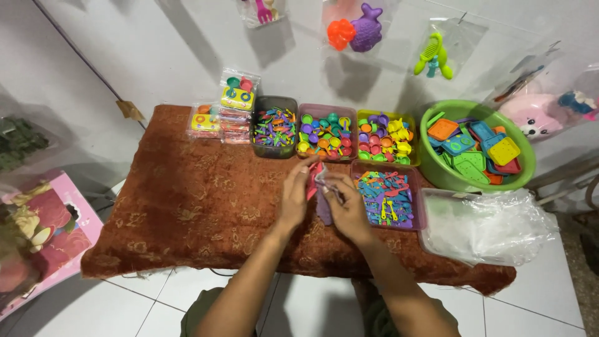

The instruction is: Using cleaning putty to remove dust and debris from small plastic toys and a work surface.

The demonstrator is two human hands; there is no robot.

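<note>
My left hand (pixel 296 196) and my right hand (pixel 347 206) meet over the brown patterned cloth (pixel 199 200). Together they hold a small clear plastic bag (pixel 322 193) with a pink-red toy piece showing at its top and a purple piece lower down. My left fingers pinch the bag's upper left edge. My right fingers grip its right side. Just to the right lies a pink tray of small coloured utensil toys (pixel 390 200).
Behind the hands stand a dark tray of small toys (pixel 274 128), a pink tray (pixel 326 134) and a yellow tray (pixel 385 137). A green basin of toy plates (pixel 477 150) sits right, a pile of clear bags (pixel 486 224) beside it. Packed toy sets (pixel 221 115) lean left.
</note>
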